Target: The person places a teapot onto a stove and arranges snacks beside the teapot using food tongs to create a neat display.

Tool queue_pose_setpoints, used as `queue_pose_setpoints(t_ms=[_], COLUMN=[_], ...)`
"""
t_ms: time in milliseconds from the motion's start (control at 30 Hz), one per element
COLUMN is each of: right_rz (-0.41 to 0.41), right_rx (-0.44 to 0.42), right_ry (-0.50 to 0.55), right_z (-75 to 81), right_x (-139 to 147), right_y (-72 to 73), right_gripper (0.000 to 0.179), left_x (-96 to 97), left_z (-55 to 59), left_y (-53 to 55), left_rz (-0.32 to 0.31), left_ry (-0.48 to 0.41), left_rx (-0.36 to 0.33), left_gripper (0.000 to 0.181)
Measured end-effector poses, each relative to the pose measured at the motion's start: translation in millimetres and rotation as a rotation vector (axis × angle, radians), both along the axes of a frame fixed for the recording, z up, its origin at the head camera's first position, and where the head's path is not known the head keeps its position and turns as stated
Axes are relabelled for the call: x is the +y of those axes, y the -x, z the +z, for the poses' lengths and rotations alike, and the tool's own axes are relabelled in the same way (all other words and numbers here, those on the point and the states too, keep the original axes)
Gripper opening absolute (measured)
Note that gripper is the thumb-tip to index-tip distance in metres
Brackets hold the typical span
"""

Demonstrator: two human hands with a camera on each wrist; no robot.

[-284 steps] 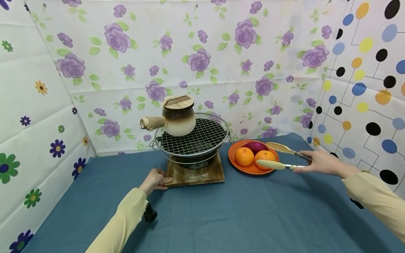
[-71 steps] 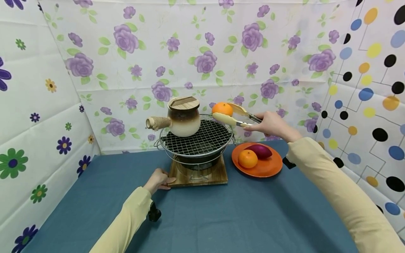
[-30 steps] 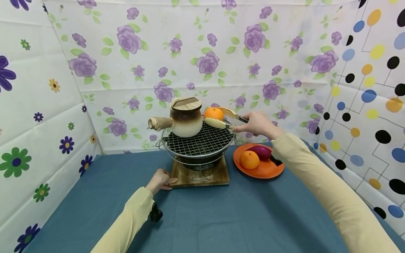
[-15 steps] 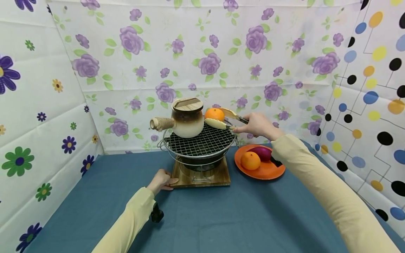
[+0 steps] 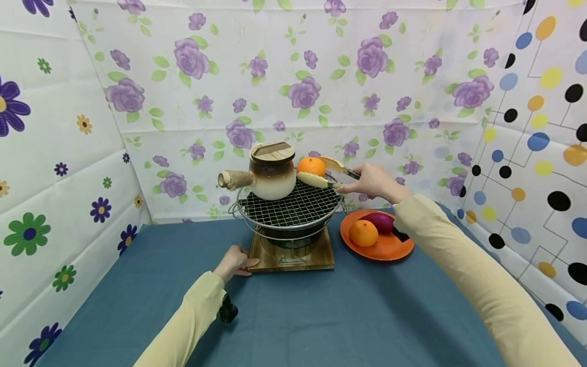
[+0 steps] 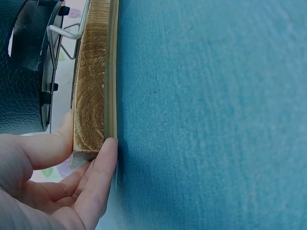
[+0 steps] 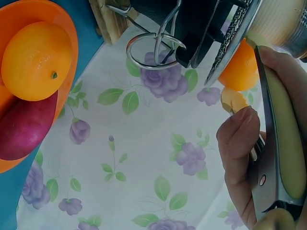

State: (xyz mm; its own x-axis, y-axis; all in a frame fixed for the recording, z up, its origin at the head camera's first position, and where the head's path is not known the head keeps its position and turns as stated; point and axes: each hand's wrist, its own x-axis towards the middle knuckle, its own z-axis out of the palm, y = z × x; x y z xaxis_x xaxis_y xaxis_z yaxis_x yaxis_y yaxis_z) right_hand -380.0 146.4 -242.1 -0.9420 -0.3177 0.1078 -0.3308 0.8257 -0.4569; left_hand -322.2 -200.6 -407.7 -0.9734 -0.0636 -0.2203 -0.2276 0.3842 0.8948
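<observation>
My left hand (image 5: 235, 261) grips the left front corner of a wooden board (image 5: 312, 261); in the left wrist view the thumb lies on its top and the fingers underneath. On that board stands a round charcoal grill with a wire mesh (image 5: 293, 206). A clay pot (image 5: 272, 183) with a wooden lid and rope-wrapped handle sits on the mesh. With my right hand (image 5: 375, 181) I hold kitchen tongs (image 5: 313, 179) whose pale tips flank an orange (image 5: 311, 166). This orange is at the mesh's right rear, beside the pot; whether it bears on the mesh I cannot tell.
To the right of the grill is an orange plate (image 5: 394, 251) with a second orange (image 5: 364, 233) and a purple oval fruit or vegetable (image 5: 379, 220). Blue cloth (image 5: 293, 321) covers the table. Patterned cloth walls (image 5: 412, 66) enclose the back and sides.
The tongs have lifted one orange off the plate and carried it left to the grill beside the pot. In the last half second almost nothing has moved. My left hand has kept its hold.
</observation>
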Motion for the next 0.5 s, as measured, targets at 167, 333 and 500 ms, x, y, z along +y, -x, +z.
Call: queue_pose_setpoints(t_ms=[167,333,500], right_rz=[-0.009,-0.008,-0.012], right_rx=[0.0,-0.003,0.002], right_ry=[-0.009,-0.012,-0.029], right_z=[0.7,0.7,1.0], right_x=[-0.9,0.1,1.5], right_y=[-1.7,-1.8,-3.2], right_gripper=[0.074,0.088,0.096], left_x=[-0.7,-0.3,-0.5], left_z=[-2.6,-3.6,-3.8], left_y=[1.2,1.3,1.3], left_rz=[-0.002,-0.002,0.003], left_ry=[-0.005,0.003,0.002], left_rx=[0.009,0.013,0.015], left_gripper=[0.033,0.021,0.037])
